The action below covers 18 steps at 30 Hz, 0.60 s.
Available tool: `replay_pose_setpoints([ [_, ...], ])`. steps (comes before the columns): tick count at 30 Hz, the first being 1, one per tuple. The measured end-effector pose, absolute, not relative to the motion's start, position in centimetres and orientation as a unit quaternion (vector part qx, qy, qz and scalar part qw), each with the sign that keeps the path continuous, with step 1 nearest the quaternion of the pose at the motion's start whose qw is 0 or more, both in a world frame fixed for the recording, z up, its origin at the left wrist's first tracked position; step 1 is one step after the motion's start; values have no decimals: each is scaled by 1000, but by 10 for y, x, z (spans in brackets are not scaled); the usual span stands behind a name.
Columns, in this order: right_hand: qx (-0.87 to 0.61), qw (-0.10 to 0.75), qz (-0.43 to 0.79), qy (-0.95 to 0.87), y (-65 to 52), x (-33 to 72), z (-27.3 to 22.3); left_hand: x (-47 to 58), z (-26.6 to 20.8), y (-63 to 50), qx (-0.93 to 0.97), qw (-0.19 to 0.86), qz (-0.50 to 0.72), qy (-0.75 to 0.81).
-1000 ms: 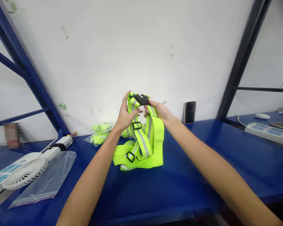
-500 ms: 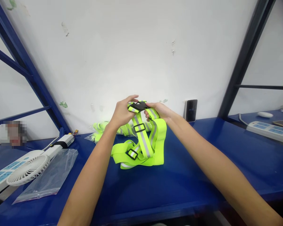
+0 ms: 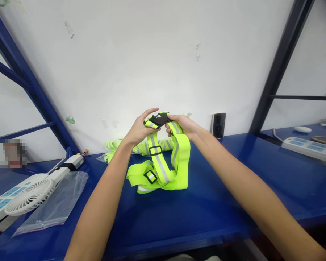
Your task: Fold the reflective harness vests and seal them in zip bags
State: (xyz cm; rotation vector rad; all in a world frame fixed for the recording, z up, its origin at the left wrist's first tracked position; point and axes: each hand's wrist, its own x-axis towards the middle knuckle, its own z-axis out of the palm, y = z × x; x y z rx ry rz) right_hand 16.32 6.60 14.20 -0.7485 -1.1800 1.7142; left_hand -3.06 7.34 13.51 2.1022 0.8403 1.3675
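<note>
Between my hands is a neon yellow reflective safety harness [image 3: 182, 163], made of elastic straps with grey stripes and black slide adjusters. Its black side-release buckle [image 3: 161, 119] is up at the top, spanning from one hand to the other. My left hand [image 3: 139, 127] grips the buckle's left end and the strap there, its index finger stretched over the top. The right end is pinched by my right hand [image 3: 181, 124], thumb on top. Below, the straps hang in loops and their lower part lies folded on the blue table [image 3: 163, 217].
More yellow reflective straps [image 3: 141, 148] in clear plastic lie behind, by the wall. To the left are a white handheld fan [image 3: 31, 195], a clear zip bag [image 3: 58, 203] and a power strip [image 3: 5, 199]. A phone-like device [image 3: 218, 125] leans against the wall at right.
My hands have shifted slightly left with the buckle, which now tilts a little more. The left strap with its adjuster has swung left, widening the gap between the straps.
</note>
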Motion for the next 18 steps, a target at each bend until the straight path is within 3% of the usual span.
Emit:
replay_pose_setpoints([
  [10,-294,419,694,-507,76,170,137,-54,142,64,813,317,389,295],
  [18,-252,388,708,-534,80,179,137,-45,149,55,848,249,388,262],
])
